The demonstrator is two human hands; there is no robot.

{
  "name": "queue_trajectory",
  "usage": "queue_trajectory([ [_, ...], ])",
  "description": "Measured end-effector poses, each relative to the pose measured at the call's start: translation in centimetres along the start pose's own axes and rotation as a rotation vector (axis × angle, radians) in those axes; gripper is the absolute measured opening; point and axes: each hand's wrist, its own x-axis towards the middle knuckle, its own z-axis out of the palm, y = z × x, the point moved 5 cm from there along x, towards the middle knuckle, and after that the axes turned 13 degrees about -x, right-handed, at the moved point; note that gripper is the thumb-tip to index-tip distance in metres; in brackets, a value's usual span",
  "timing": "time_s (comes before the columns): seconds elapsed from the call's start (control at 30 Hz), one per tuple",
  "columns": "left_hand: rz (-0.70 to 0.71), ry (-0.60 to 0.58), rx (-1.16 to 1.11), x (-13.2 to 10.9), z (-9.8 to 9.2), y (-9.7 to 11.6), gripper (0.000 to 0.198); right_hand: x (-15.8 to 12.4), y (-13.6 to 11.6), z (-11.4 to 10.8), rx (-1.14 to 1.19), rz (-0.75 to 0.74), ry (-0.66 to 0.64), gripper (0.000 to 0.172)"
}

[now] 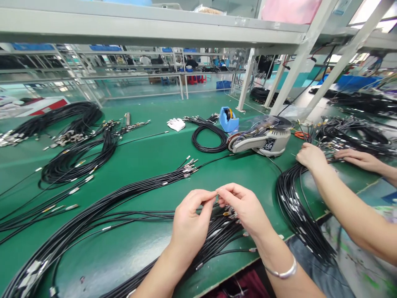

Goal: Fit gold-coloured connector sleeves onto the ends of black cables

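Note:
My left hand [194, 213] and my right hand [240, 207] meet at the fingertips above the green table, each closed in a pinch. Whatever lies between the fingertips is too small to make out. Right below them, a bundle of black cables [217, 236] with metal and white-tagged ends runs toward the table's front edge. Farther forward, another long bundle of black cables [133, 192] curves from the lower left, its connector ends [190, 167] grouped near the middle. A silver bangle [283, 271] circles my right wrist.
A tape dispenser machine [263, 138], a blue tape holder [228, 119], a coiled cable [209, 138] and white gloves [176, 124] stand farther back. At right, a co-worker's hands [312, 156] handle a cable bundle [294, 203]. More coils [80, 157] lie left. A shelf beam [149, 25] crosses overhead.

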Motion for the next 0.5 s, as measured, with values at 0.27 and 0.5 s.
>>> queue_trajectory([
  [0.27,0.069,-0.009,0.141,-0.4,0.36,0.77,0.009,-0.7,1.07,-0.33,0.039,0.04,-0.004,0.025],
  [0.5,0.196,-0.001,0.257,-0.72,0.46,1.05,0.01,-0.73,0.75,0.5,0.086,0.009,0.014,0.019],
])
